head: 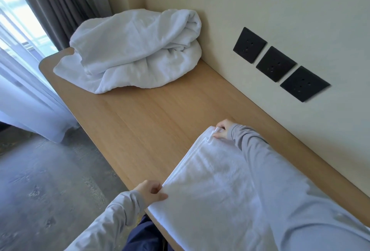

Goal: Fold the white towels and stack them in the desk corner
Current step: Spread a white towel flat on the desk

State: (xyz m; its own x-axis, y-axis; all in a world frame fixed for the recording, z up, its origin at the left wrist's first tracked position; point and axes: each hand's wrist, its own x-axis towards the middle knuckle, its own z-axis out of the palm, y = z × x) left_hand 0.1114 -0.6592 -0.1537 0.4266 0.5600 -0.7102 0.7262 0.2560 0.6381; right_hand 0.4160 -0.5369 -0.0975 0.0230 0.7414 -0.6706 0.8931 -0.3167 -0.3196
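Nearest, a flat white towel [216, 190] lies doubled on the near end of the wooden desk [152, 114], its folded edge running between the two hands. The left hand [150, 192] pinches the near corner at the desk's front edge, thumb on top and fingers curled under. The right hand [222, 131] grips the far corner, bunching the cloth slightly. Its grey sleeve [280, 180] crosses over the towel and hides much of the right side. Bare desktop separates this towel from a rumpled heap of white towels [136, 50], well apart in the far corner against the wall [260, 0]. Three black sockets [276, 63] sit on that wall. A grey curtain [60, 0] and a sheer curtain [26, 94] hang at the left, above a grey floor [50, 180].
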